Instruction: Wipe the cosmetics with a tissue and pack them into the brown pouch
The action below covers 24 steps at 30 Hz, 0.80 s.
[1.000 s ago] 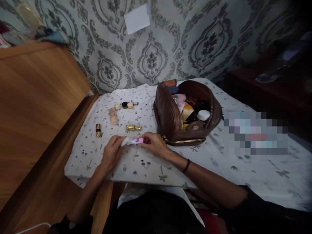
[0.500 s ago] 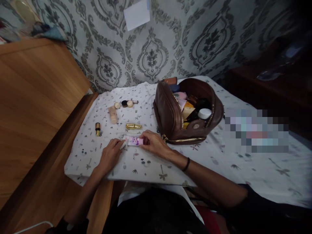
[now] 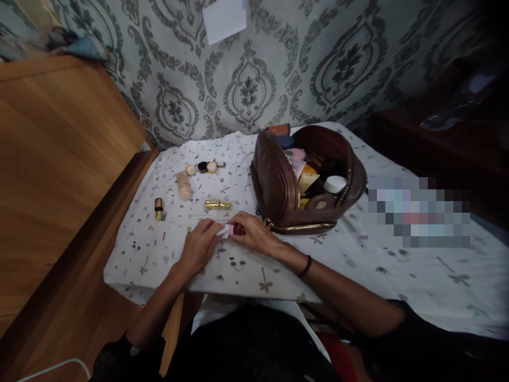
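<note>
My right hand (image 3: 254, 233) pinches the end of a small pink-and-purple printed tube (image 3: 231, 229) just above the white cloth. My left hand (image 3: 200, 245) is closed on a piece of white tissue (image 3: 223, 233), which lies over the tube and hides most of its print. The fingertips of both hands nearly meet. Beyond them a gold lipstick tube (image 3: 217, 204) lies on its side. Immediately right of my right hand stands a brown makeup bag (image 3: 274, 180), unzipped and full of cosmetics, with a white-lidded jar (image 3: 335, 184) on top.
A beige squeeze tube (image 3: 183, 185), small round pots (image 3: 202, 167) and a black-and-gold lipstick (image 3: 159, 208) lie at the left of the patterned tablecloth (image 3: 143, 249). Wooden furniture (image 3: 67, 116) borders the left side. A blurred-out item (image 3: 421, 212) lies on the right.
My left hand has moved right along the tube with the tissue, covering the print that showed before. My right hand keeps its hold in nearly the same place.
</note>
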Motion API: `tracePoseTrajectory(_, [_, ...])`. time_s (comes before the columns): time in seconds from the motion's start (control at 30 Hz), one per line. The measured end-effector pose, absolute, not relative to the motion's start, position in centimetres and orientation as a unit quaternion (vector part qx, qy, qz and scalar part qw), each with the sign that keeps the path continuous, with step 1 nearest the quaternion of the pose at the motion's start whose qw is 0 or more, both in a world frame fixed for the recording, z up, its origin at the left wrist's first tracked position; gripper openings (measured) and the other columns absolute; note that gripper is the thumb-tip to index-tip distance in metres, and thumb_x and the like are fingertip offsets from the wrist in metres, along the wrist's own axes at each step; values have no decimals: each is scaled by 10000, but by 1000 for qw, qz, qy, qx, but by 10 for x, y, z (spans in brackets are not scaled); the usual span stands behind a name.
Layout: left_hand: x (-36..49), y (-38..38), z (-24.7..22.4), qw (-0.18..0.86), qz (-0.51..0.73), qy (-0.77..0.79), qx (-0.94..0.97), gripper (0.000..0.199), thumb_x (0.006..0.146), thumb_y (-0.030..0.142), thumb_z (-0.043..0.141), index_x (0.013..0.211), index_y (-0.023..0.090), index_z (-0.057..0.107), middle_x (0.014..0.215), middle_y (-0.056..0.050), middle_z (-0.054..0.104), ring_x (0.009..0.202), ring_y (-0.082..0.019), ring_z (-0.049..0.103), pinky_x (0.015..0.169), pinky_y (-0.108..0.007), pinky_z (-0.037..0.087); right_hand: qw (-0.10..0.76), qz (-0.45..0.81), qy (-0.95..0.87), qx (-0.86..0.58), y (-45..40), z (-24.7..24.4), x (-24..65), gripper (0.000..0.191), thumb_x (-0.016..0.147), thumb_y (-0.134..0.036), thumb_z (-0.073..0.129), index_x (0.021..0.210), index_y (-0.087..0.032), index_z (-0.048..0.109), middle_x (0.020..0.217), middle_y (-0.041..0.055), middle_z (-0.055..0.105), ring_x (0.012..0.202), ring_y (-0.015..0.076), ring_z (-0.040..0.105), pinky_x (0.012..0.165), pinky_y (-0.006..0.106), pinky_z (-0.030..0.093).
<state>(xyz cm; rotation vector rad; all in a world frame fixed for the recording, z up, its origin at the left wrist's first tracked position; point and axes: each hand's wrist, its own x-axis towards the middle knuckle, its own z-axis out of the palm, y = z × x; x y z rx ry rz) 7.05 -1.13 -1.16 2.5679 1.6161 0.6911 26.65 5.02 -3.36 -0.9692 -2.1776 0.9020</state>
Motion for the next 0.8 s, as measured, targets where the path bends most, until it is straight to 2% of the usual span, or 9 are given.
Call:
tracePoseTrajectory(0.17, [26,-17,-13,45,194,577,792,194,958,182,487,1062,229,643,968,-36,639,948,-201,612,805,-310,500,286,345,-819,-359,52,-36,267,146,766,-127,721,902,-163,683,840,18,616,732,141,566,669,244,433])
tracePoseTrajectory(0.27, [10,-21,-11,50,183,600,777,180,961,197,491,1042,222,649,954,-38,644,939,-209,616,812,-322,495,294,354,-810,-364,53,-40,266,208,759,-155,750,958,-158,687,854,26,614,714,142,567,672,257,449])
tracePoseTrajectory(0.33, [12,-20,-8,50,194,599,775,170,964,205,498,1040,220,649,958,-40,645,942,-211,617,818,-323,493,306,349,-804,-371,52,-42,265,236,764,-198,774,981,-158,690,885,37,608,727,148,575,686,270,461])
tracePoseTrajectory(0.4, [24,-16,-3,50,224,588,775,165,966,208,505,1050,214,647,966,-42,642,946,-205,616,827,-317,493,309,346,-803,-375,52,-41,265,169,787,-221,765,929,-161,697,908,40,600,727,145,575,684,272,461])
tracePoseTrajectory(0.53, [61,-4,4,61,277,531,798,206,974,207,510,1132,209,642,1006,-51,637,977,-193,608,873,-306,496,293,355,-806,-372,49,-36,265,81,787,-174,754,827,-153,686,912,32,585,713,133,567,671,262,450])
tracePoseTrajectory(0.67, [79,5,1,64,237,499,831,211,980,204,501,1104,229,670,988,-43,631,975,-195,601,854,-305,500,280,353,-813,-370,48,-32,266,106,772,-142,757,840,-143,676,897,27,583,751,148,569,693,267,446])
tracePoseTrajectory(0.8, [51,7,-10,31,206,554,806,204,962,176,505,1084,213,665,996,-49,636,979,-207,602,831,-311,500,278,353,-814,-368,49,-32,267,125,801,-197,759,864,-132,673,904,43,600,748,149,572,683,263,439])
